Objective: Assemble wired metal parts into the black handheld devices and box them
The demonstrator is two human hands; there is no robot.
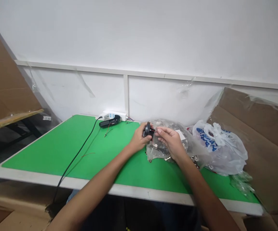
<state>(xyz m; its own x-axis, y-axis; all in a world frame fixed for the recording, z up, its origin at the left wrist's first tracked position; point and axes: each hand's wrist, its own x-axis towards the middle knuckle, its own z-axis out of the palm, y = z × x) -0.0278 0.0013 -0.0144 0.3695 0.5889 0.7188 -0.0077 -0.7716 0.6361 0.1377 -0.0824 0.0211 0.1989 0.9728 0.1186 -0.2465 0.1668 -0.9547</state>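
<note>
My left hand is closed around a small black plastic part with a rounded end, held above the table. Close by on its right, my right hand pinches a thin dark-red wire that runs to the black part. The fingertips hide the wire's end. Behind and below both hands lies a clear plastic bag of small metal pieces, several of them spilling out at its edge.
A black device shell with thin wires lies by a white power strip at the wall. A black cable crosses the green tabletop. On the right are a knotted white carrier bag and a cardboard sheet.
</note>
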